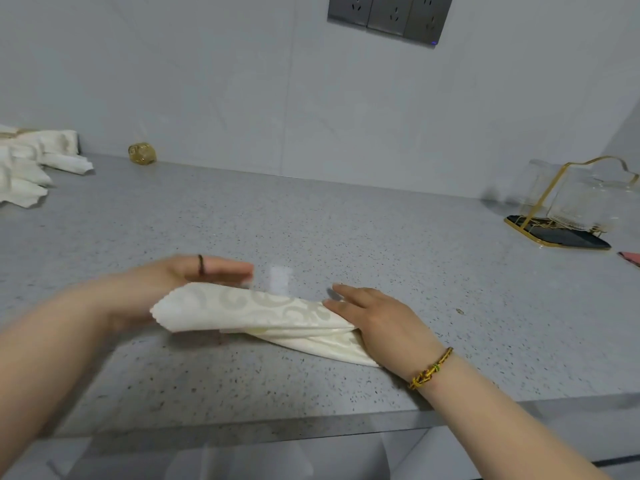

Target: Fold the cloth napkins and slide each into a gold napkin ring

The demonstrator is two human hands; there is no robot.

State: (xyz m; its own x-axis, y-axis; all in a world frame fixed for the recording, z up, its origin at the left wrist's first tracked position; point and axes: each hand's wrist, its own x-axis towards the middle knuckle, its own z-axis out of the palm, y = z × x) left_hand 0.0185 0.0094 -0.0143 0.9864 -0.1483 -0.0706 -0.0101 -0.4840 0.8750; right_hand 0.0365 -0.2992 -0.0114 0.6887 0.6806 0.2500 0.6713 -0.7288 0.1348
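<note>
A pale grey tiled wall backs the scene, with a row of dark grey power sockets set high in it. Below runs a grey stone-look countertop, smooth, finely speckled with dark flecks and faintly glossy. Far left on the counter lies a loose heap of white cloth napkins, soft and crumpled. Just right of them, against the wall, stands a small gold napkin ring, rounded and shiny. At the far right, a thin gold wire rack on a dark tray holds clear glass cups. Near the front edge, between the two hands, lies the cream napkin. It is folded into a long tapering band with a woven, slightly lustrous scroll pattern and a scalloped edge at its left end. That left end is raised off the counter against the left hand, which is motion-blurred. Its fingers are straight and held together, one wearing a dark band, and its thumb is hidden behind the cloth. The right hand lies flat on the napkin's narrower right end, pressing it to the counter with fingers extended. A knotted gold-coloured cord bracelet circles that wrist.
</note>
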